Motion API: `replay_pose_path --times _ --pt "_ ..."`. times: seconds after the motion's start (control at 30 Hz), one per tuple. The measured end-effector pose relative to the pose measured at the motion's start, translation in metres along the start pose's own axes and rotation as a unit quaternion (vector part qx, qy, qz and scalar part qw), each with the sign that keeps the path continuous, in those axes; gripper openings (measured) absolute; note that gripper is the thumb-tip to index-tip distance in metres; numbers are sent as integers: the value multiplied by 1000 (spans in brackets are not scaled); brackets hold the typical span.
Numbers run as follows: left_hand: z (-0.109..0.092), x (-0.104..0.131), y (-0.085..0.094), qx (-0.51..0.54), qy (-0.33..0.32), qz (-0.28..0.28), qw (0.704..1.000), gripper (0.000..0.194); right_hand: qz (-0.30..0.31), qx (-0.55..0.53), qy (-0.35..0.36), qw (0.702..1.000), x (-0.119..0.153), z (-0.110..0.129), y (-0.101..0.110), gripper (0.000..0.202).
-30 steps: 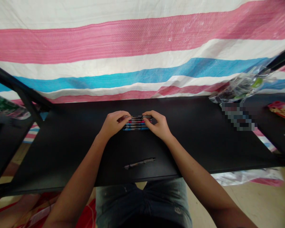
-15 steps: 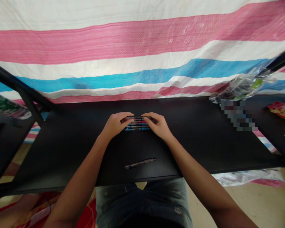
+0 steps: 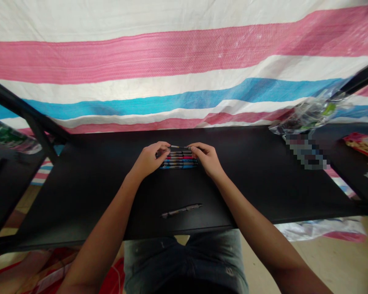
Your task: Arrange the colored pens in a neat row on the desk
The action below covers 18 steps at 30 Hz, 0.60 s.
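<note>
Between my two hands is a slim pen, gripped at its left end by my left hand and at its right end by my right hand. Both hands are closed, thumb against fingers. Just below the held pen, a row of several pens lies side by side on the black table, with blue, red and dark ones among them. Parts of the row's ends are hidden behind my fingers. Closer to me, a single dark pen rests slightly slanted near the table's front edge.
The black table spans the view, with a striped tarp behind it. A clear plastic bag and a blurred-out item lie at the right. Black frame bars rise at the left, beside a green can-like container.
The pen between my hands has moved up and away from the row of pens, showing a gap below it. My fingers have shifted slightly away from me with it.
</note>
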<state>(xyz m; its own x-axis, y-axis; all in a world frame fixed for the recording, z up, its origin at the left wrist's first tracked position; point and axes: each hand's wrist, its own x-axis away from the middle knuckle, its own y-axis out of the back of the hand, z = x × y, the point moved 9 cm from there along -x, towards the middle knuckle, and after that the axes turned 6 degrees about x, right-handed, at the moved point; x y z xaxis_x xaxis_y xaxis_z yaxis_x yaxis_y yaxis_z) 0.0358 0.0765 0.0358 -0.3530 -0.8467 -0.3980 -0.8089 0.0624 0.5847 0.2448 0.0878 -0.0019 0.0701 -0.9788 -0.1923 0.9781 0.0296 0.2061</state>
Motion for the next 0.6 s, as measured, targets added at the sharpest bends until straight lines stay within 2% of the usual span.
replay_pose_path --times 0.23,0.43,0.6 --pt "0 -1 2 -30 -8 6 999 15 -11 -4 44 999 -1 3 2 18" --pt "-7 0 0 -28 -46 16 998 18 5 1 47 999 0 3 -3 19" --pt "-5 0 -4 -24 -33 28 999 20 29 -7 33 999 2 2 -11 22"
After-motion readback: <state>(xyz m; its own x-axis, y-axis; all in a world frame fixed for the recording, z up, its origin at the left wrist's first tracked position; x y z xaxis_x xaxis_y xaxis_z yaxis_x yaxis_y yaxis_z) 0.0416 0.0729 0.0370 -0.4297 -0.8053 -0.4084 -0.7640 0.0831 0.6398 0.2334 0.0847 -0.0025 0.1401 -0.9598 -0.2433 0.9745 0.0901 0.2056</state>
